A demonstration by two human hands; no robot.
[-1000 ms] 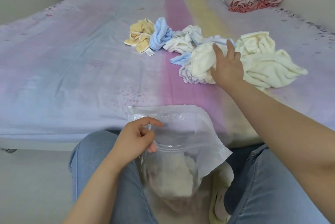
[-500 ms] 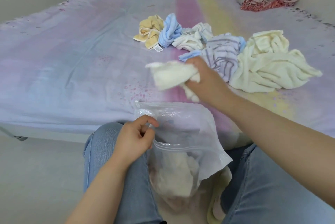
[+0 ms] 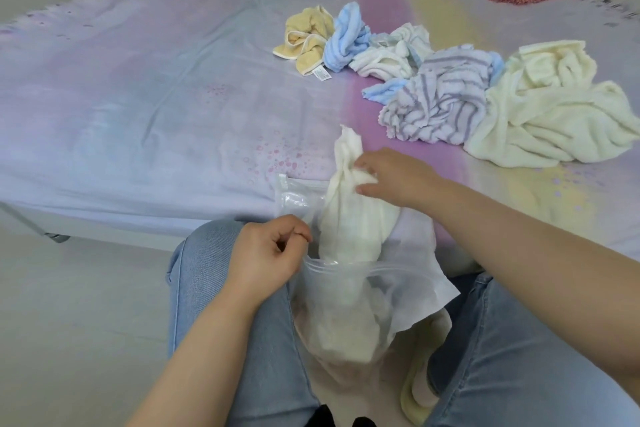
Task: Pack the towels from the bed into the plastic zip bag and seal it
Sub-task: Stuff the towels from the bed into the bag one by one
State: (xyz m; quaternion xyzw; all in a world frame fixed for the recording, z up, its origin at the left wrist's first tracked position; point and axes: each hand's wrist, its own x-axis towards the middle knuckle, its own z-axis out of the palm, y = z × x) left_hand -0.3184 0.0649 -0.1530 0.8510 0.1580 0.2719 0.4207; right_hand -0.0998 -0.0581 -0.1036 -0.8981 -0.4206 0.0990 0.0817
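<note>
Down by the knees, the left hand [image 3: 265,255] pinches the near lip of the bag [image 3: 367,291] with closed fingers and keeps it open. A moment ago the right hand [image 3: 391,177] was carrying the white towel [image 3: 346,215] over the bed [image 3: 138,108]; now its fingers grip the towel's top while the bottom slides into the bag. Five more towels [image 3: 440,94] wait on the bed, so packing is not done.

The bag mouth [image 3: 349,265] is plugged by the white towel [image 3: 346,219]. The left bed [image 3: 138,97] lies bare and passable. Crumpled towels [image 3: 450,94] crowd the far right.
</note>
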